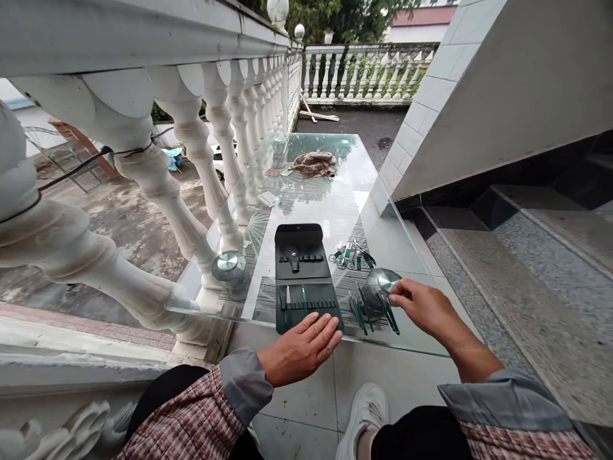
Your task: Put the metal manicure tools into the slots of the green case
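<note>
Balustrade (191, 147), white, runs along the left edge of the glass table (335, 191).

Left disc (228, 263): round metal fitting on the glass near the left front corner, well apart from either hand.

Case (301, 255): black, lies open and flat on the table's near middle, long axis pointing away from the person. Two slim tools sit in the loops of its near half; the far half holds one small dark piece.

Left hand (299, 350): palm down, fingers straight and close together, flat on the near edge of the case. Holds nothing.

Cloth (313, 163): brown, crumpled, at the far end of the table.

Scissors (353, 254): small cluster of green-handled pieces on the glass just right of the case.

Loose tools (357, 312): several thin green-handled ones, lying near the front edge between the case and the right hand.

Right disc (378, 281): second metal fitting, touching the loose tools.

Right hand (426, 308): fingertips drawn narrow, at the disc's right rim and the nearest tool. Cannot tell whether it grips one.

Steps (527, 243): grey stone, to the right.
</note>
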### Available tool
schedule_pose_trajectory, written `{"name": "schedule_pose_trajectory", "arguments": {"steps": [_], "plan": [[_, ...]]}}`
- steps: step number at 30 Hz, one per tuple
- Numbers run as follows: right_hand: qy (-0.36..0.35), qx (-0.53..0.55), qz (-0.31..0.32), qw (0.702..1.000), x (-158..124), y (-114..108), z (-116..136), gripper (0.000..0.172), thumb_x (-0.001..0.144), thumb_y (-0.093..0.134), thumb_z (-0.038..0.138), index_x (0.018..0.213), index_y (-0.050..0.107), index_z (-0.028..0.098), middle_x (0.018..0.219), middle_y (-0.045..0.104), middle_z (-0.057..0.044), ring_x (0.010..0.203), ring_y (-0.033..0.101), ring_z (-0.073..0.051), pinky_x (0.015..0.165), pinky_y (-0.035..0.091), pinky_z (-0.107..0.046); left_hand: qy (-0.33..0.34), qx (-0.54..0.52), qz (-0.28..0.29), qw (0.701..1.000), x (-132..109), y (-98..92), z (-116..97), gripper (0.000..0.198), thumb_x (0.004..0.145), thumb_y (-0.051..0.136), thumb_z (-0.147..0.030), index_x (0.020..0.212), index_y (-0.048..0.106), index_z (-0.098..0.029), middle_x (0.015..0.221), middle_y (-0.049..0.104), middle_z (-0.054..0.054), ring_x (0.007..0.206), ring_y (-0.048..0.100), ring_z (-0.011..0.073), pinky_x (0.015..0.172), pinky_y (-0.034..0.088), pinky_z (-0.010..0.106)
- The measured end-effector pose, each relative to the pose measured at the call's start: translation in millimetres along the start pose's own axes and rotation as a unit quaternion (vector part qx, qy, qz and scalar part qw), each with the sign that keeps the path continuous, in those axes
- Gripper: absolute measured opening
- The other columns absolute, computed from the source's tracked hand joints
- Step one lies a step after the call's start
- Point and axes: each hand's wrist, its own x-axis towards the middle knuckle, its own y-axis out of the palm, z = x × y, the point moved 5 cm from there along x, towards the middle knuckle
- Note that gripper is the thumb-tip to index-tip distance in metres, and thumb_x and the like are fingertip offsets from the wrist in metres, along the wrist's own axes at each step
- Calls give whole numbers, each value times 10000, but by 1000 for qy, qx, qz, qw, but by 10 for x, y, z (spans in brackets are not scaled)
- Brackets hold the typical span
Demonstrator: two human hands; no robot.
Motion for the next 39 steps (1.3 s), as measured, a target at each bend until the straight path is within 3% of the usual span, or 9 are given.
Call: {"name": "schedule_pose_trajectory", "arguments": {"steps": [6,12,22,27,30,33,36,39], "plan": [[-62,-20,20,998,18,205,285,142,790,480,299,714,574,223,792,646,-4,747,564,-165,622,332,-256,-1,1,-1,1000,5,6,-3,417,947,354,-178,1350,374,-74,1391,403,156,1302,355,275,1077,303,440],[-33,-91,23,995,110,285,500,204,825,457,336,725,576,202,849,647,-50,772,574,-187,629,311,-276,2,1,-6,1000,5,7,-5,406,947,355,-186,1334,395,-67,1383,414,156,1293,369,274,1074,313,431],[-13,-117,51,992,111,307,565,194,784,420,249,676,575,204,761,653,-52,657,548,-170,552,269,-264,0,5,-9,1000,-17,10,-17,414,953,356,-211,1339,389,-64,1385,410,162,1289,379,267,1078,309,421],[-14,-92,17,995,110,270,528,177,768,435,261,651,557,210,707,629,-41,601,521,-161,529,266,-264,0,2,-15,1000,-20,21,-23,412,949,349,-203,1334,397,-66,1389,402,167,1290,372,285,1066,310,465],[-18,-2,-31,999,144,235,489,158,756,465,294,671,565,207,690,625,-31,616,532,-161,557,315,-269,-1,1,-14,1000,-21,22,-24,416,947,350,-205,1337,393,-66,1393,393,175,1287,374,287,1054,318,476],[-20,189,-48,981,158,255,547,188,732,512,355,781,599,195,701,626,-18,641,554,-154,604,390,-270,-1,0,-17,1000,-23,17,-26,412,945,356,-205,1330,401,-65,1388,399,179,1279,386,284,1050,321,474],[-37,366,-3,930,136,363,790,390,727,518,396,1037,576,166,645,574,17,519,500,-123,529,409,-267,-3,-1,-20,1000,-22,17,-27,409,942,363,-205,1324,408,-65,1381,407,181,1272,396,286,1045,325,474],[-62,435,54,897,115,506,1105,437,734,502,380,1112,540,165,609,499,50,458,451,-101,470,410,-259,-7,-4,-16,1000,-14,21,-25,402,942,370,-206,1316,415,-66,1381,407,182,1266,405,285,1045,322,475]]}}
